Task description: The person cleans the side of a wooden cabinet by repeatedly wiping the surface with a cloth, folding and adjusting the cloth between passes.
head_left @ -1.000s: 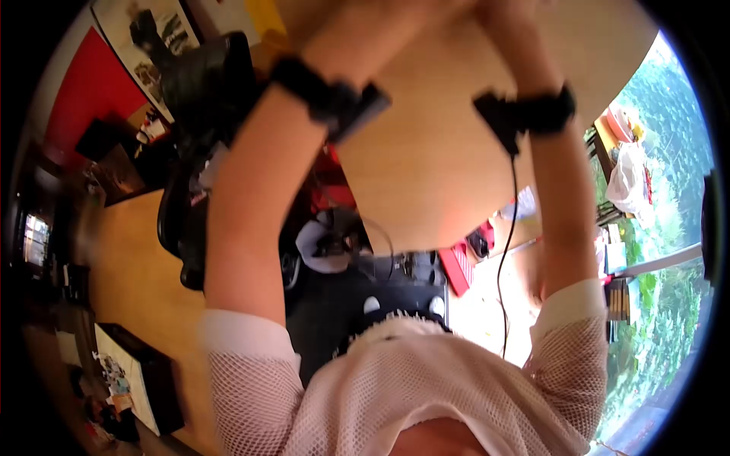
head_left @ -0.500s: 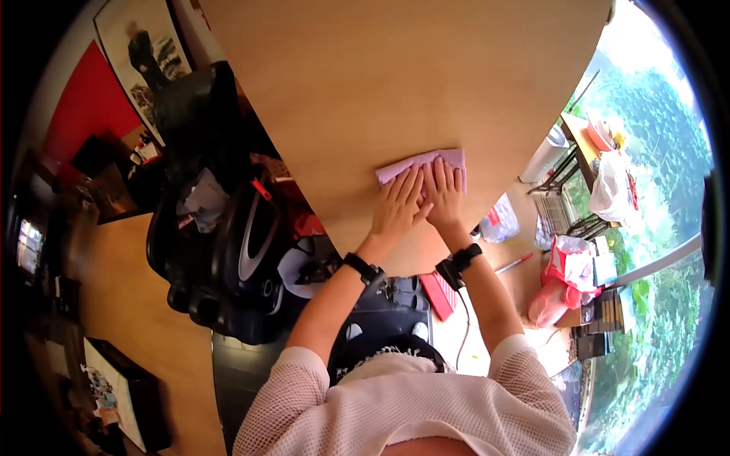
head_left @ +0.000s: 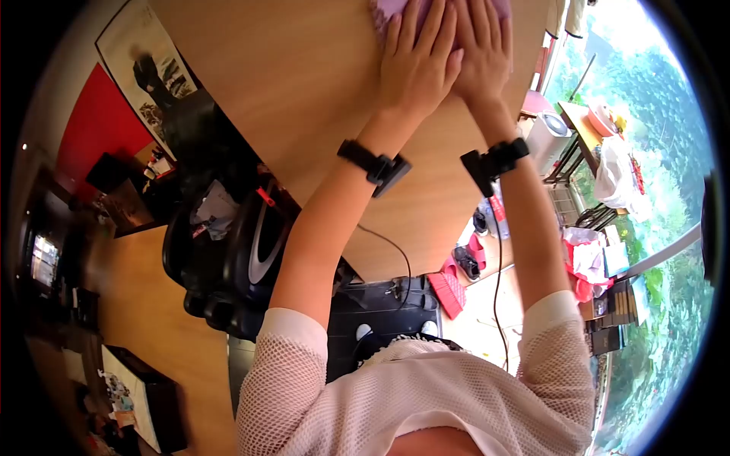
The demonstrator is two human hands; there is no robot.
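A pink-purple cloth [head_left: 390,7] lies on the light wooden surface [head_left: 304,99] at the top of the view, partly cut off by the frame edge. My left hand [head_left: 419,64] presses flat on the cloth with its fingers spread. Beside it, my right hand [head_left: 484,53] also rests flat on the cloth, fingers extended. The two hands are side by side, nearly touching. Each wrist wears a black strap with a small device, and a thin cable hangs from each.
A black massage chair [head_left: 228,258] stands left of the wooden surface. Red slippers [head_left: 449,292] and dark shoes lie on the floor below it. To the right are a white bin [head_left: 549,140], a side table [head_left: 582,125] and a window.
Both hands and the cloth have moved away from my body since half a second ago, up the wooden surface. One second ago, the hands were mostly beyond the top edge.
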